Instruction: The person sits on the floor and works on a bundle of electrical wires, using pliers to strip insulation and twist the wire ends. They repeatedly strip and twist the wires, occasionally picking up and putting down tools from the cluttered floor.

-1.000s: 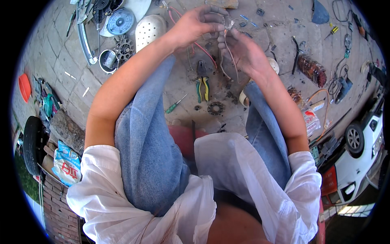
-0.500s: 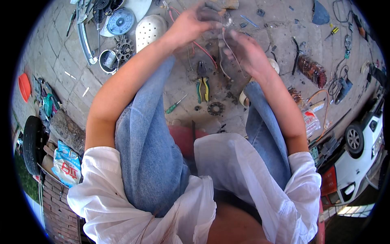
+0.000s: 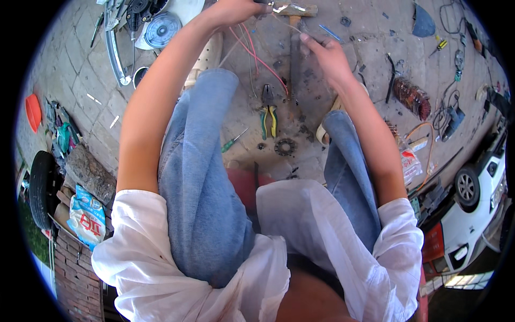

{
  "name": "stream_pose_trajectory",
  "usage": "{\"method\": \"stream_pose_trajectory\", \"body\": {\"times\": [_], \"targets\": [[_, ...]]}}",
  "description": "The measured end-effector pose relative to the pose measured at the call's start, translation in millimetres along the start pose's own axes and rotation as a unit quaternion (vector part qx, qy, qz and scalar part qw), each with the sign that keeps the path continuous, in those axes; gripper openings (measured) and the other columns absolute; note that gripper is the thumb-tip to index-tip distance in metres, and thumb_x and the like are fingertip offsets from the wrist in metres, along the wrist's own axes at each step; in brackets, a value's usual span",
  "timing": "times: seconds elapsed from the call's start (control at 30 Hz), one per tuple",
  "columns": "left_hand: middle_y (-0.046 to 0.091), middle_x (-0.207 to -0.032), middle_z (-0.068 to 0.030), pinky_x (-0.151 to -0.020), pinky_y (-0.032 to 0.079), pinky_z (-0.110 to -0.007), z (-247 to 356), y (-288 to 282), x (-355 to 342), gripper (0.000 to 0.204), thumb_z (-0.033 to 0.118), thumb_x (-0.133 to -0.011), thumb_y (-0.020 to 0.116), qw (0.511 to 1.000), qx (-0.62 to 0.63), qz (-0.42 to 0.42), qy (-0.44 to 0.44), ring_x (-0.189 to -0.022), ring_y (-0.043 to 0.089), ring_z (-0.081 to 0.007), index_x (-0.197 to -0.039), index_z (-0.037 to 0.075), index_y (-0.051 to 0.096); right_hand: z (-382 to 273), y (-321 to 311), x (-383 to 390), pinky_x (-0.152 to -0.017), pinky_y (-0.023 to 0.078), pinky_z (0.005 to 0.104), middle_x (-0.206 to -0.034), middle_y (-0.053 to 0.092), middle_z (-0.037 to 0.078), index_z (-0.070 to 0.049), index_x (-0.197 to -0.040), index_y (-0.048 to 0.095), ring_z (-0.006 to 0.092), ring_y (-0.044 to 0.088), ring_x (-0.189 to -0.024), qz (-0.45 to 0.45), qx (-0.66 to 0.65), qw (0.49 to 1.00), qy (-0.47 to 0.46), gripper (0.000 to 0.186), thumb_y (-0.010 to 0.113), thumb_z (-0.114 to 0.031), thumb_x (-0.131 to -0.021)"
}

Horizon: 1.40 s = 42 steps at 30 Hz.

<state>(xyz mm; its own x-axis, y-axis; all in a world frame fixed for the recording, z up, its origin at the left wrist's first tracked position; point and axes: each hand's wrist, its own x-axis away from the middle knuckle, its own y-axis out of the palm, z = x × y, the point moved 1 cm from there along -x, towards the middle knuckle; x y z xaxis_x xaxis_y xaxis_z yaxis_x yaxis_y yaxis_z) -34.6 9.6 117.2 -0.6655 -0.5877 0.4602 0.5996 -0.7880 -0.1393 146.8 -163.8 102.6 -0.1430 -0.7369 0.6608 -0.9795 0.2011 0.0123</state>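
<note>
Holds a thin wire [image 3: 284, 21] slantwise at the upper centre of the frame, above the upper part of a hammer [image 3: 294, 59] lying on the paving [image 3: 370, 61]. Pinches the lower right of that wire between thumb and forefinger of the right hand [image 3: 328, 53], with the remaining fingers curled under. Reaches the left hand [image 3: 244, 6] to the upper edge, partly out of the frame, with fingertips beside a shiny piece [image 3: 287, 6] near the wire's upper left. Cannot tell the exact grip there, nor make out the shape of the piece.

Has red wires [image 3: 272, 70] trailing downward between the two forearms, toward the lower end of the hammer's handle. Shows, just below these, pliers [image 3: 267, 112] with yellow-and-green handles, pointing up the frame. Has a green-handled screwdriver [image 3: 229, 145] to their lower left and a dark notched ring [image 3: 285, 146] to their lower right, both between the raised knees in blue jeans.

Shows farther out, at upper left, a round bluish disc [image 3: 162, 29] and a pale perforated shoe [image 3: 209, 53] partly behind the left forearm. Has at upper right a reddish-brown coil [image 3: 411, 96] and a yellow screwdriver [image 3: 440, 45]. Takes in a tyre [image 3: 42, 177] at far left and a white car [image 3: 475, 214] at lower right.
</note>
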Motion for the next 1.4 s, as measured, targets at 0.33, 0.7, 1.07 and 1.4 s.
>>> {"method": "stream_pose_trajectory", "body": {"times": [0.33, 0.7, 1.07, 1.4], "targets": [[0.068, -0.084, -0.0065, -0.065, 0.053, -0.031, -100.8, 31.4, -84.4, 0.029, 0.002, -0.075, 0.073, 0.984, 0.176, -0.011, -0.016, -0.075, 0.064, -0.0166, -0.103, 0.001, 0.065, 35.6, -7.0, -30.6, -0.064, 0.046, 0.0267, -0.075, 0.066, 0.002, 0.000, -0.094, 0.070, 0.0101, 0.057, -0.068, 0.102, 0.049, 0.990, -0.083, 0.020, 0.065, -0.019, -0.092], [0.066, -0.081, -0.0229, -0.070, 0.051, -0.045, -78.6, 65.7, -98.1, 0.035, 0.025, -0.074, 0.075, 0.968, -0.134, 0.207, 0.041, -0.077, 0.066, -0.0360, -0.092, 0.000, 0.058, 38.8, 9.9, -24.4, -0.058, 0.053, 0.0354, -0.073, 0.064, 0.007, -0.010, -0.081, 0.066, 0.0237, 0.064, -0.072, 0.206, 0.592, 0.686, -0.370, 0.006, 0.062, -0.014, -0.078], [0.067, -0.083, -0.0264, -0.072, 0.052, -0.045, -85.0, 61.2, -108.4, 0.037, 0.029, -0.072, 0.075, 0.964, -0.110, 0.240, -0.025, -0.080, 0.068, -0.0384, -0.087, -0.003, 0.065, 47.6, 16.1, -26.8, -0.067, 0.054, 0.0369, -0.086, 0.066, 0.008, -0.006, -0.101, 0.064, 0.0262, 0.064, -0.083, 0.141, 0.626, 0.684, -0.346, 0.024, 0.060, -0.012, -0.078], [0.069, -0.076, -0.0180, -0.064, 0.052, -0.040, -96.5, 56.8, -112.1, 0.031, 0.024, -0.068, 0.077, 0.980, -0.070, 0.185, -0.009, -0.068, 0.067, -0.0275, -0.084, 0.000, 0.066, 61.0, -57.5, -51.4, -0.078, 0.047, 0.0491, -0.094, 0.061, 0.024, 0.001, -0.099, 0.062, 0.0434, 0.058, -0.090, 0.260, 0.468, 0.798, -0.276, 0.029, 0.067, -0.023, -0.084]]}}
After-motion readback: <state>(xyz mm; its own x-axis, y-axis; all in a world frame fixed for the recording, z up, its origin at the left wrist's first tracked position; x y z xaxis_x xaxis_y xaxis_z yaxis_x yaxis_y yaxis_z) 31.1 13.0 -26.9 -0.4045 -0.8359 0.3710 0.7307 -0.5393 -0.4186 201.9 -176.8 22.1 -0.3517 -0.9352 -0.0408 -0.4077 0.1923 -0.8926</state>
